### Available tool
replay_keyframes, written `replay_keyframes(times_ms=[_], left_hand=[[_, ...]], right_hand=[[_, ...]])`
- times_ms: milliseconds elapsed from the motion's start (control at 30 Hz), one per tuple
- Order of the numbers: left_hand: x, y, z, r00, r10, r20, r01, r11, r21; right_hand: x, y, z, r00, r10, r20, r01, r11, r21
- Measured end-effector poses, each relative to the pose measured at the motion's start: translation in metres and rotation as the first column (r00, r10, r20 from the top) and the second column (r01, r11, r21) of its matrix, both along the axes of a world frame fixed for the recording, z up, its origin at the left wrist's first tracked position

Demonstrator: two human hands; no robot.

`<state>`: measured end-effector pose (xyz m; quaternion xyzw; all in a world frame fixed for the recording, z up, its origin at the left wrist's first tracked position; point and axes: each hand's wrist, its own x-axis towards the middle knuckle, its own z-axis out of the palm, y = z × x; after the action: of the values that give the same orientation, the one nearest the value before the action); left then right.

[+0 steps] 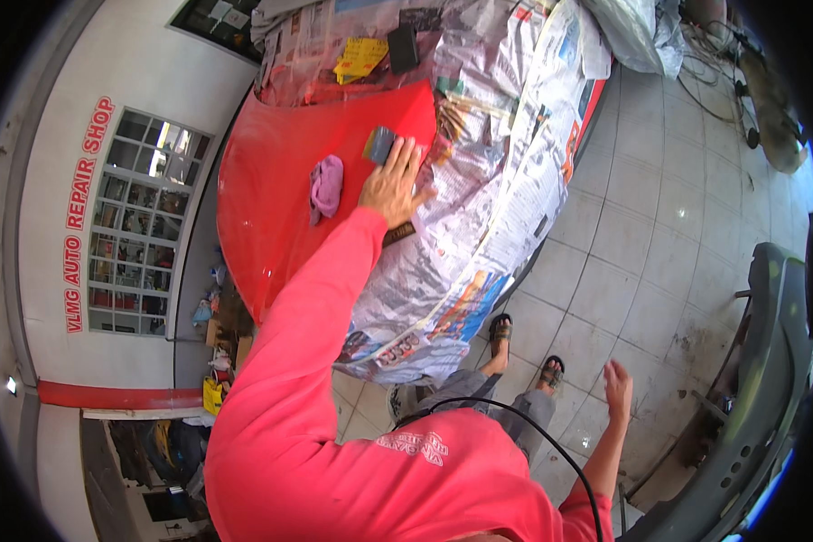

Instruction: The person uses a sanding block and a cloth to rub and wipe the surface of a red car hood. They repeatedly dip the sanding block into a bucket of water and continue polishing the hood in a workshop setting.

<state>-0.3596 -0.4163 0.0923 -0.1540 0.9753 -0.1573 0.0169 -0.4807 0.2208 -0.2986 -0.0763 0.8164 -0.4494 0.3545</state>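
My left hand (pixel 393 185) reaches out in a pink sleeve over a red car panel (pixel 271 181) and presses its fingers down on a small grey sanding block with a yellow edge (pixel 378 143). A crumpled pink cloth (pixel 325 186) lies on the red panel just left of that hand. Newspaper masking (pixel 479 181) covers the car body to the right of the bare red area. My right hand (pixel 617 388) hangs beside my body over the tiled floor, fingers spread and holding nothing.
A yellow sheet (pixel 359 57) and a black block (pixel 403 47) rest on the newspaper further up the car. A grey car bumper (pixel 772 361) stands at the right. My sandalled feet (pixel 501 331) are on pale floor tiles (pixel 659 226). A window wall (pixel 140 217) is at left.
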Motion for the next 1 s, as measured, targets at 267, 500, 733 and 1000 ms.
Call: replay_keyframes(times_ms=[267, 500, 733, 1000], left_hand=[[0.158, 0.019, -0.027, 0.975, 0.153, -0.163, -0.14, 0.986, 0.085], [-0.009, -0.051, -0.01, 0.91, 0.271, -0.315, -0.237, 0.961, 0.143], [0.195, 0.045, -0.039, 0.826, 0.358, -0.436, -0.311, 0.934, 0.178], [0.369, 0.072, -0.098, 0.098, 0.854, -0.511, -0.698, 0.425, 0.576]], right_hand=[[0.02, 0.104, 0.078, 0.908, -0.361, 0.214, 0.333, 0.93, 0.158], [-0.032, -0.082, 0.134, 0.979, -0.2, 0.045, 0.202, 0.909, -0.365], [-0.014, -0.422, 0.377, 0.761, 0.163, -0.628, -0.538, 0.7, -0.47], [0.039, -0.663, 0.426, 0.121, 0.347, -0.93, -0.904, 0.426, 0.041]])
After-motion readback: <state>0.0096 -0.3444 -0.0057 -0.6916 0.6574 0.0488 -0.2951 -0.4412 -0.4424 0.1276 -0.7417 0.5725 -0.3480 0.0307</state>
